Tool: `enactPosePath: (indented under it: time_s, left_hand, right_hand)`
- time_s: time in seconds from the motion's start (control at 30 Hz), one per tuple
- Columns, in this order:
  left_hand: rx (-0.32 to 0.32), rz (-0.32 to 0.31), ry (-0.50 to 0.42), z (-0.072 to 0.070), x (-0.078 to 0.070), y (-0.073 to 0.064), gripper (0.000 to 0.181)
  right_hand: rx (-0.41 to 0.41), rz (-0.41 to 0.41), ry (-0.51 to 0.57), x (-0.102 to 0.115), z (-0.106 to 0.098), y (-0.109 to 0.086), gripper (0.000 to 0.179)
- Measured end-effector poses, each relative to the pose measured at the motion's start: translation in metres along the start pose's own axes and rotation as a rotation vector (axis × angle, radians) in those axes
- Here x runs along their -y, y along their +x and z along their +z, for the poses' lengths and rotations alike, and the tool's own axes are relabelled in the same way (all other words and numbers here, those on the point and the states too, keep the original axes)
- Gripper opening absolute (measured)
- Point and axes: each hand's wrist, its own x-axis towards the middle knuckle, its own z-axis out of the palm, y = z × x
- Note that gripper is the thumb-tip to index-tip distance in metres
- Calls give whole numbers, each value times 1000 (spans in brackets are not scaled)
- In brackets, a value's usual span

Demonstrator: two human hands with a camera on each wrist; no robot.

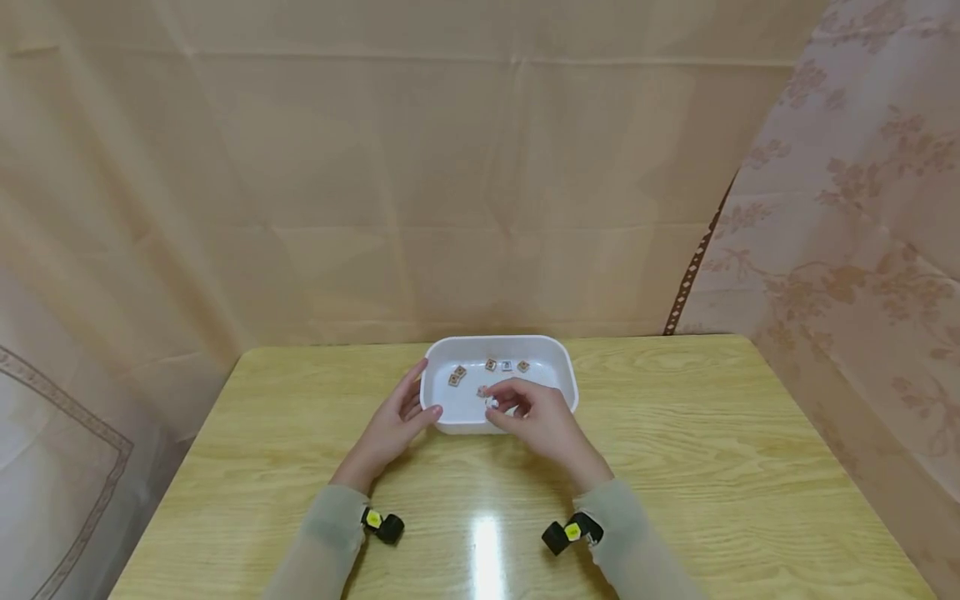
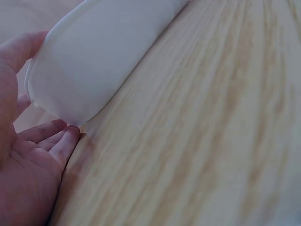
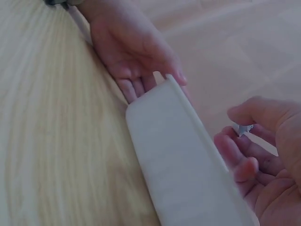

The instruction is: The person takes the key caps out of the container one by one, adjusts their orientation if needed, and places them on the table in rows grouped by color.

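Note:
A white rectangular plastic tray (image 1: 498, 426) with rounded corners sits near the table's far edge. Its left end is held by my left hand (image 1: 397, 417), thumb over the rim and fingers along the outer wall, seen closer in the left wrist view. Over the tray's front right part, my right hand (image 1: 543, 417) pinches a small white piece (image 3: 242, 129) between thumb and forefinger. Inside lie several small square tiles: brown ones (image 1: 454, 380) at the left, and a white one (image 1: 507, 366) between brown ones at the back. Another small tile (image 1: 482, 391) lies close to the right fingertips.
The wooden table (image 1: 262, 467) extends around the tray on both sides and in front. A beige curtain (image 1: 480, 183) hangs right behind the table, with patterned cloth (image 1: 855, 250) at the right. Black wrist cameras (image 1: 390, 528) are strapped over both sleeves.

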Motion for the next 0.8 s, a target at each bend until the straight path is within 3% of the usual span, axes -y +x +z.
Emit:
enactPosePath:
  time_s: [0.23,0.5,0.8]
  left_hand:
    - [-15,-32,-33,0,0,-1,90]
    - [-20,-35,-30,1,4,-3,91]
    - [-18,-31,-11,0,-2,-1,90]
  right_hand:
    - [-7,7,79,-6,-2,-10,20]
    - [13,64,245,-8,-11,-23,25]
    - [31,114,230,-7,-12,-24,23]
